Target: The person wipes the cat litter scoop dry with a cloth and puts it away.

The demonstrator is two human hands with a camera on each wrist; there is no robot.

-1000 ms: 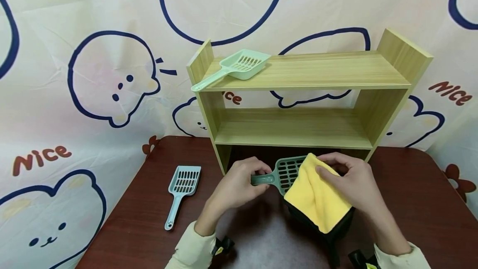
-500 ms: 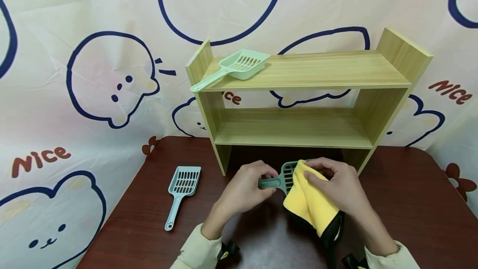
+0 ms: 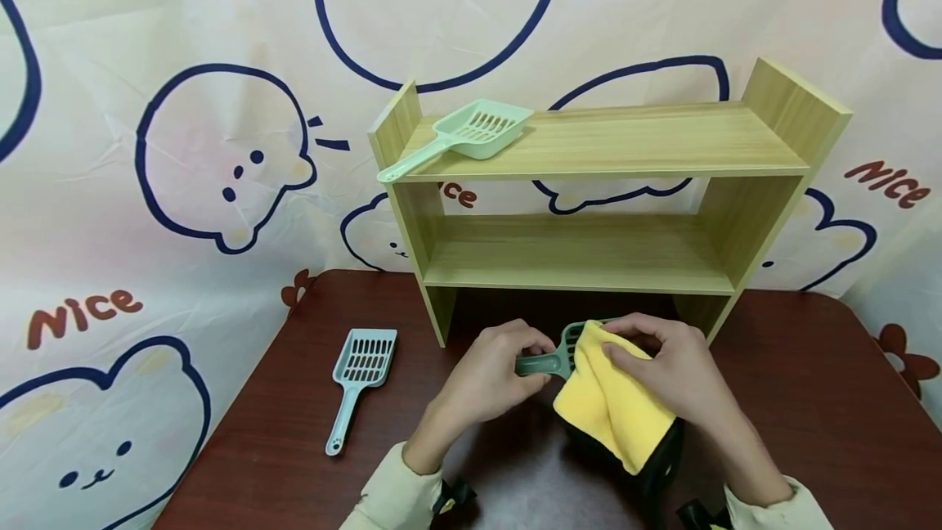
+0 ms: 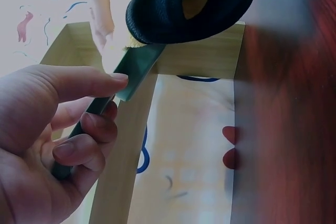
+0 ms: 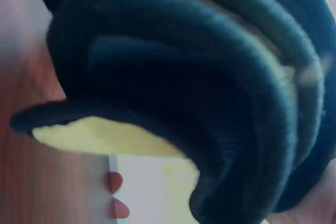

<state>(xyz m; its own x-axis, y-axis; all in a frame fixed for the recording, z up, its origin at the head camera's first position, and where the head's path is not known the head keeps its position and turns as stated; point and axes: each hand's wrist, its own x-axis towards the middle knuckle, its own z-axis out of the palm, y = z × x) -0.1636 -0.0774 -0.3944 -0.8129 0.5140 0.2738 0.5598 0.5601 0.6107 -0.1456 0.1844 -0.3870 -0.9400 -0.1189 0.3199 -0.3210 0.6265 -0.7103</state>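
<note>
My left hand (image 3: 500, 370) grips the handle of a dark green slotted litter scoop (image 3: 540, 363), held over the table in front of the shelf. In the left wrist view the fingers (image 4: 86, 150) curl round that handle (image 4: 62, 167). My right hand (image 3: 673, 366) pinches a yellow cloth with a dark backing (image 3: 611, 407), draped over the scoop's head. Most of the slotted head is hidden under the cloth; a few slots show at its left edge. In the right wrist view the cloth's dark folds (image 5: 173, 72) fill most of the frame and hide the right hand.
A pale blue litter scoop (image 3: 361, 375) lies on the dark red-brown table (image 3: 250, 448) at the left. On the wooden shelf's (image 3: 662, 137) top board sits a mint green litter scoop (image 3: 471, 129). A patterned sheet (image 3: 221, 15) hangs behind.
Both hands have moved: the left slightly right with the dark green scoop, the right leftward with the cloth. The cloth now covers more of the scoop's head.
</note>
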